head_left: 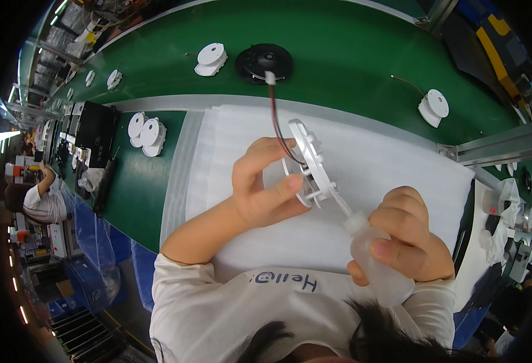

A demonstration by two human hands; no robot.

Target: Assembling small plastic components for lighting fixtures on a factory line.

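My left hand (264,187) grips a white plastic housing (312,158), held on edge above the white padded sheet. A red and black wire lead (275,118) rises from the housing and ends in a small white connector (270,77). In my right hand (401,233) is a translucent squeeze bottle (378,266), its fingers wrapped round the body. The bottle tilts so that its thin nozzle (341,202) points up at the housing's lower end. Whether the tip touches the housing I cannot tell.
The white padded sheet (229,142) covers the bench before me. Beyond a metal rail, a green belt (350,54) carries a round black part (264,62) and white housings (211,59). Two more housings (146,133) stand at left near a black box (90,134). Another person (43,202) works far left.
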